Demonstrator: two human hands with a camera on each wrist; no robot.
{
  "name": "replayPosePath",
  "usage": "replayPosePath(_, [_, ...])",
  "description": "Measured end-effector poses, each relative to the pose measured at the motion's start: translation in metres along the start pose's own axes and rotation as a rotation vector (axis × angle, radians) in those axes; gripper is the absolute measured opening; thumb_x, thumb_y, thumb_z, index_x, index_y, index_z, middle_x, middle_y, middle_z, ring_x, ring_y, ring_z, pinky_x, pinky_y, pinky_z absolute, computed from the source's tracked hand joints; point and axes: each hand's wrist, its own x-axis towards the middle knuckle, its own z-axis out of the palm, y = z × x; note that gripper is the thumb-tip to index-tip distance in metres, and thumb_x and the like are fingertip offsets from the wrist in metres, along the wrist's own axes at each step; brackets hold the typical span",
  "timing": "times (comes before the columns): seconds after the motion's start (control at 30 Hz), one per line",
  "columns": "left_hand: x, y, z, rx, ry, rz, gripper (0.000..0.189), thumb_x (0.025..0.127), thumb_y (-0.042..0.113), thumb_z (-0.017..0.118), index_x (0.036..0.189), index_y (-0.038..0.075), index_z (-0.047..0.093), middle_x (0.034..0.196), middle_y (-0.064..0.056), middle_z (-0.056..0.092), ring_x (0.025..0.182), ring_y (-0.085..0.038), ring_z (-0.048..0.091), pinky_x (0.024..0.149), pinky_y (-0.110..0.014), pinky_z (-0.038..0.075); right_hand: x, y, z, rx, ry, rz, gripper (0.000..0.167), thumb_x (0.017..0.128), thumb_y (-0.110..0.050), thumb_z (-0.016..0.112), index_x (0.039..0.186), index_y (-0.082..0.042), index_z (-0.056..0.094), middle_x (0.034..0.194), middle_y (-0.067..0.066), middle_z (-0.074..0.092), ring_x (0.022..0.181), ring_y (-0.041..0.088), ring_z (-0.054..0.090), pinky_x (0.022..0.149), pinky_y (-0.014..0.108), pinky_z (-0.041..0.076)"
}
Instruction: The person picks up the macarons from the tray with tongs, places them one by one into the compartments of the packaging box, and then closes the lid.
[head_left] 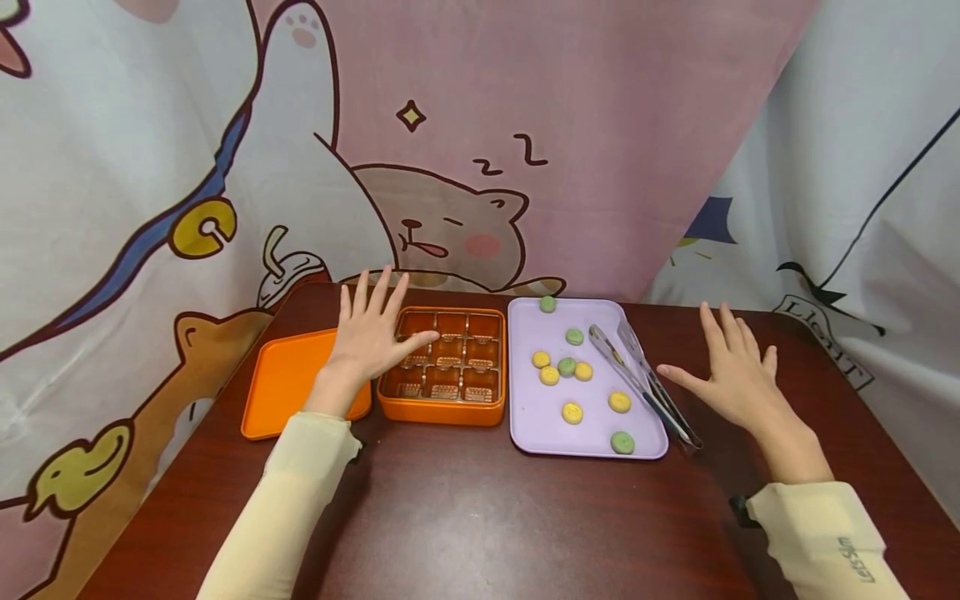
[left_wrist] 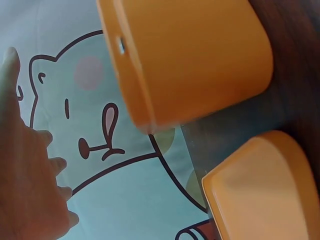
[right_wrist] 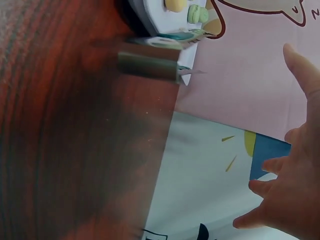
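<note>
My left hand, fingers spread and straight, is raised over the gap between an orange lid and an orange box. The box has a clear insert divided into several compartments. My right hand is also spread, to the right of a pair of metal tongs, holding nothing. The tongs lie slanted across the right edge of a lilac tray. Yellow macaron-like rounds and green ones are scattered on the tray. The right wrist view shows a green macaron with a visible filling line.
Everything stands on a dark reddish-brown table. A curtain printed with cartoon animals hangs right behind the table's back edge and along both sides. The tray stands just right of the box, with a narrow gap between them.
</note>
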Motion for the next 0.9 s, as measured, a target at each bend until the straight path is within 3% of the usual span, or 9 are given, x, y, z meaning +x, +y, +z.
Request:
replayPosePath(0.3, [-0.008, -0.005, 0.002, -0.029, -0.025, -0.008, 0.102, 0.087, 0.081, 0.043, 0.162, 0.029, -0.002, 0.17, -0.003, -0.007, 0.157, -0.036, -0.007, 0.124, -0.058, -0.007, -0.002, 0.004, 0.012, 0.043, -0.013, -0.009, 0.112, 0.087, -0.061, 0.064, 0.161, -0.01, -0.003, 0.162, 0.034, 0.01, 0.144, 0.059, 0.015, 0.105, 0.084, 0.007])
replayPosePath(0.5, [-0.014, -0.011, 0.004, -0.029, -0.033, -0.002, 0.103, 0.087, 0.081, 0.043, 0.162, 0.027, 0.001, 0.17, -0.004, -0.002, 0.157, -0.035, -0.001, 0.125, -0.058, -0.003, -0.005, 0.006, 0.02, 0.073, -0.075, -0.038, 0.105, 0.089, -0.057, 0.066, 0.16, -0.003, 0.01, 0.158, 0.036, 0.019, 0.139, 0.06, 0.024, 0.105, 0.078, 0.024])
replayPosePath(0.9, [-0.028, -0.019, 0.01, -0.092, -0.063, 0.013, 0.101, 0.088, 0.074, 0.051, 0.162, 0.021, 0.008, 0.17, -0.01, 0.009, 0.157, -0.033, 0.009, 0.125, -0.059, 0.001, -0.013, 0.001, 0.037, 0.099, -0.185, -0.013, 0.096, 0.087, -0.056, 0.068, 0.151, 0.007, 0.034, 0.151, 0.038, 0.034, 0.137, 0.056, 0.033, 0.106, 0.073, 0.03])
